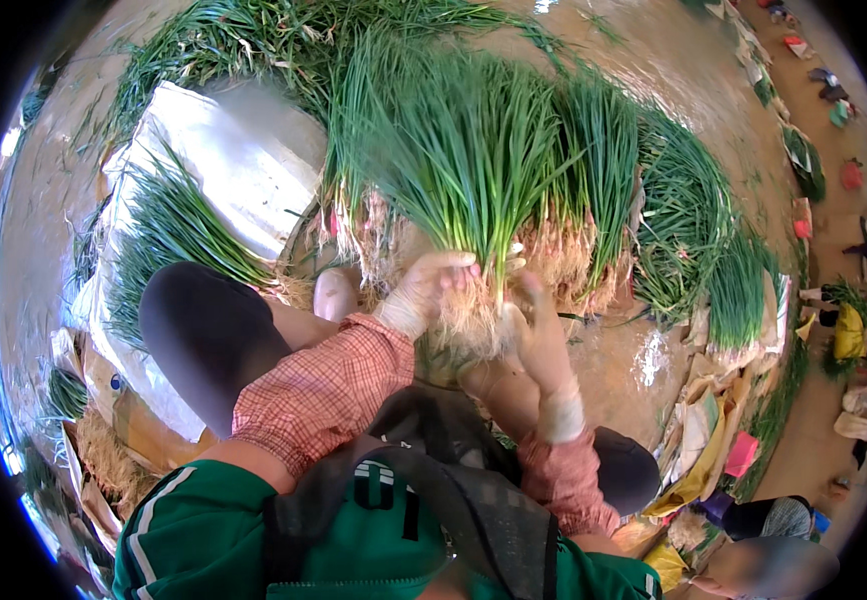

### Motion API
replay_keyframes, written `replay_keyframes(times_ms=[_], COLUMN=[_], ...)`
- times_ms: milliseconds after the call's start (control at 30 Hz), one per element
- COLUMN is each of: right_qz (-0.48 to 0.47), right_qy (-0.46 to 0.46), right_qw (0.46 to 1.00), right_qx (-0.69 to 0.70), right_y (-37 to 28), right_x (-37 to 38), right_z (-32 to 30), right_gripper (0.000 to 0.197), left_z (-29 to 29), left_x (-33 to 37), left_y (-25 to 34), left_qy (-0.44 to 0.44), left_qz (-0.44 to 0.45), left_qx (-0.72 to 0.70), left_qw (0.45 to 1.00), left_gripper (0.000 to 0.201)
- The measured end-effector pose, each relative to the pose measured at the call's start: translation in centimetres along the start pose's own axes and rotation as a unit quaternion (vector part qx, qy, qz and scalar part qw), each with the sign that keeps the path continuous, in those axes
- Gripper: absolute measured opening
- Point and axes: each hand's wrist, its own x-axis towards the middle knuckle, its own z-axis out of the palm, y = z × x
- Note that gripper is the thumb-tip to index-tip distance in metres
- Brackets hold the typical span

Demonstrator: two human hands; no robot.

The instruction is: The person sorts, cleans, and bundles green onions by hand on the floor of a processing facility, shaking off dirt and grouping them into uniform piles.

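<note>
Between my knees, my left hand [426,288], in a thin pale glove, is closed round the lower stems of a bunch of spring onions [473,170]. The long green leaves fan out away from me, and the pale stringy roots [470,315] hang toward me. My right hand [541,338], also gloved, is just right of the roots, with its thumb and fingers apart. One pale stem end stands close to its fingertips; whether they touch it is hard to see. More rooted spring onions [563,250] stand right behind the held bunch.
A white sack [243,170] lies at the left, near another spring onion bunch [188,230]. Loose green leaves [243,40] are heaped at the far side. Further bunches [736,300] lie at the right. Another person [773,565] is at the lower right, near a pink item [741,454].
</note>
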Motion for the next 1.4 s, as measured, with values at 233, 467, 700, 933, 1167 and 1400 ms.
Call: replay_keyframes(times_ms=[233, 467, 700, 933, 1167, 1400], right_qz=[-0.270, -0.215, 0.178, 0.265, 0.164, 0.080], right_qy=[0.264, 0.171, 0.220, 0.087, 0.217, 0.281], right_qw=[0.915, 0.962, 0.956, 0.920, 0.961, 0.868], right_qx=[-0.143, 0.001, -0.083, -0.275, -0.057, 0.402], right_y=[-0.7, -1.5, 6.7, 10.4, 14.9, 5.3], right_x=[1.8, 2.1, 12.4, 17.7, 14.7, 11.1], right_z=[3.0, 1.7, -6.5, -5.8, -9.1, -7.7], right_gripper=[0.046, 0.025, 0.037, 0.042, 0.025, 0.031], left_z=[5.8, 6.2, 2.9, 0.2, -4.0, 0.6], left_x=[-1.5, -3.3, -1.3, -1.7, 0.1, -3.0], left_y=[-0.1, 2.7, 5.0, 3.9, 0.8, 4.1], left_qy=[0.022, 0.008, -0.061, 0.005, -0.018, -0.137], left_qz=[-0.051, -0.019, -0.044, -0.034, -0.061, -0.025], left_qx=[-0.054, 0.035, 0.141, 0.128, 0.025, -0.133], left_qw=[0.997, 0.999, 0.987, 0.991, 0.998, 0.981], left_gripper=[0.012, 0.014, 0.042, 0.042, 0.050, 0.057])
